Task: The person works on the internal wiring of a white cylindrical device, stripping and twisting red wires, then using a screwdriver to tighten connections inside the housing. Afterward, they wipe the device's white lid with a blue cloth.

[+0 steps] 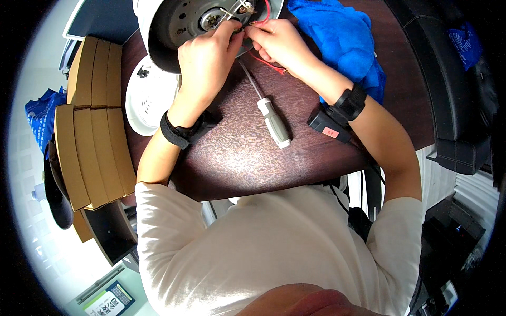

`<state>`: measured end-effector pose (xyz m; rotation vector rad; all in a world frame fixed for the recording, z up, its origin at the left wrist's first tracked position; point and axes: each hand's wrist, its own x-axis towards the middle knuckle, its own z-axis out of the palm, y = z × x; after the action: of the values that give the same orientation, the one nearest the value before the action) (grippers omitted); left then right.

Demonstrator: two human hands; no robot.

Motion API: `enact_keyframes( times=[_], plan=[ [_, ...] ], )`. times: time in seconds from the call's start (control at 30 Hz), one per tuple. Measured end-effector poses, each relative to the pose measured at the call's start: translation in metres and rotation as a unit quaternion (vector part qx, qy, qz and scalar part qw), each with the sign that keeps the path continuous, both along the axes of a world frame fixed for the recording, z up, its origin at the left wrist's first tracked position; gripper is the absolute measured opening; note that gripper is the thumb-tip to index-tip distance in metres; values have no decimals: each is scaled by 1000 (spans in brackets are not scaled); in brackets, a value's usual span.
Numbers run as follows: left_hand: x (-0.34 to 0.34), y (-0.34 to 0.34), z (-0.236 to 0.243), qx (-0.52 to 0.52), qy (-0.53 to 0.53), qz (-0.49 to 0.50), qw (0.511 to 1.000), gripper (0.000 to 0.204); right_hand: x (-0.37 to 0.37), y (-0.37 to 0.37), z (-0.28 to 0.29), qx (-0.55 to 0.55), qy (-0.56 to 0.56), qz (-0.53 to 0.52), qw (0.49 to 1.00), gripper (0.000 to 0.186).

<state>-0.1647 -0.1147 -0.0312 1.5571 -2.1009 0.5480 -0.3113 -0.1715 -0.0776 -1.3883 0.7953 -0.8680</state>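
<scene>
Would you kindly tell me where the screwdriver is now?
In the head view, the screwdriver lies near the centre on the brown table, below and left of the blue cloth.

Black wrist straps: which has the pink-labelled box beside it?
The right wrist's strap: a black box with a pink label sits beside it; the left wrist's strap shows none.

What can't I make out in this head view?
Head view:
Small part pinched by left hand and right hand: tiny, finger-covered.
White housing: far side cut off by top edge.
White plate: upper right hidden by housing.
Blue cloth: far end cut off by top edge.
</scene>
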Motion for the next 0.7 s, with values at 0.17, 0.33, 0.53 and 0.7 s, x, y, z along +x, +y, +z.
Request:
enact_keyframes(
  times=[0.17, 0.33, 0.53, 0.7],
  plan=[
    [1, 0, 0, -4, -3, -11, 1000, 14, -3, 1, 4, 51, -26, 24, 998, 23],
    [2, -2, 0, -10, -11, -12, 1000, 14, -1, -1, 0, 130, -100, 38, 986, 21],
    [4, -3, -2, -27, -16, -26, 999, 15, 0, -1, 1, 206, -152, 42, 966, 18],
    [6, -3, -4, -31, -15, -29, 999, 15, -1, 2, 3, 223, -166, 43, 960, 17]
  ],
)
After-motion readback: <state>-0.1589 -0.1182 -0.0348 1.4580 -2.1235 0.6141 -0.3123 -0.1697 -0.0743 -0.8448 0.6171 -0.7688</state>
